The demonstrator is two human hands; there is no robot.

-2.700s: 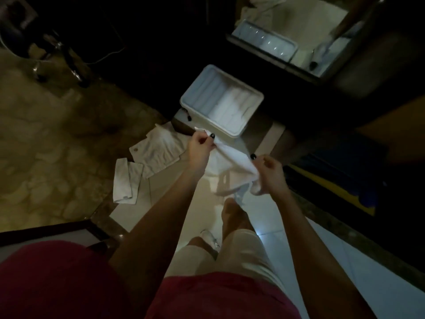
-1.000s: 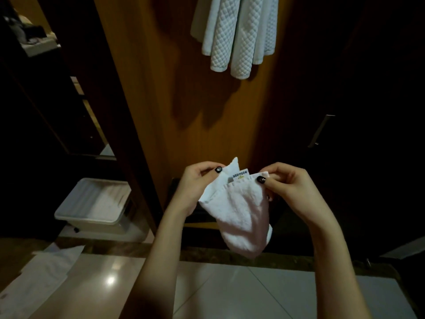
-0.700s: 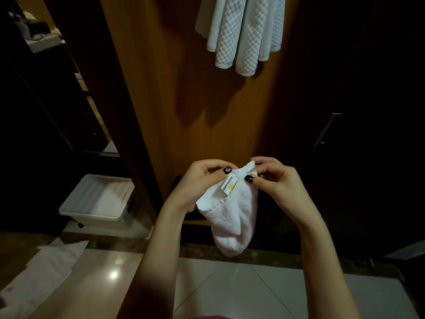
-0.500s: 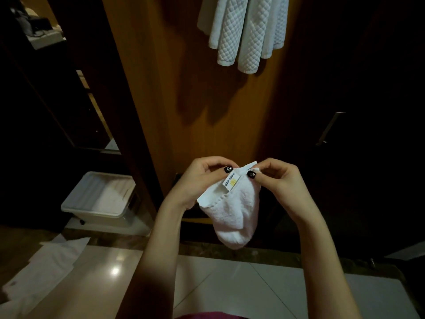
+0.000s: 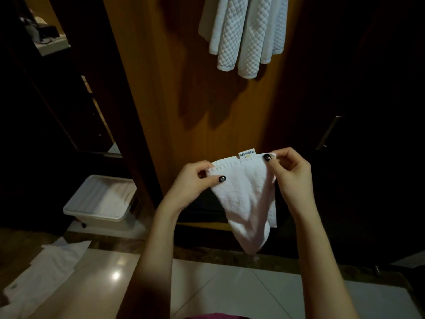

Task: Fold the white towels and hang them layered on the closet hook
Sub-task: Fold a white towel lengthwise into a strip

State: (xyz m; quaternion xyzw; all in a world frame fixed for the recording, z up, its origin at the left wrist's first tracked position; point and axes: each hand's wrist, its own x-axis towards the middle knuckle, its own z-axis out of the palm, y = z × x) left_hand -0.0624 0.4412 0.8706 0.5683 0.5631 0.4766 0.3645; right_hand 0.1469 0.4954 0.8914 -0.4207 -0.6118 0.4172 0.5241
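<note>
A small white towel [image 5: 247,199] hangs in front of me, held up by its top edge, with a small label sticking up from that edge. My left hand [image 5: 195,180] pinches the left top corner and my right hand [image 5: 292,173] pinches the right top corner. The cloth sags to a point below. Above, quilted white towels [image 5: 246,35] hang against the wooden closet panel [image 5: 174,88]; the hook itself is out of view.
A white plastic bin [image 5: 101,201] stands on the floor at the left by the panel's foot. More white cloth [image 5: 43,272] lies on the glossy tiled floor at lower left. A dark door with a metal handle [image 5: 330,132] is at the right.
My hands have drawn apart, spreading the towel's top edge wider, and the label now stands up on the edge. Before that the view lifted from the floor to the closet.
</note>
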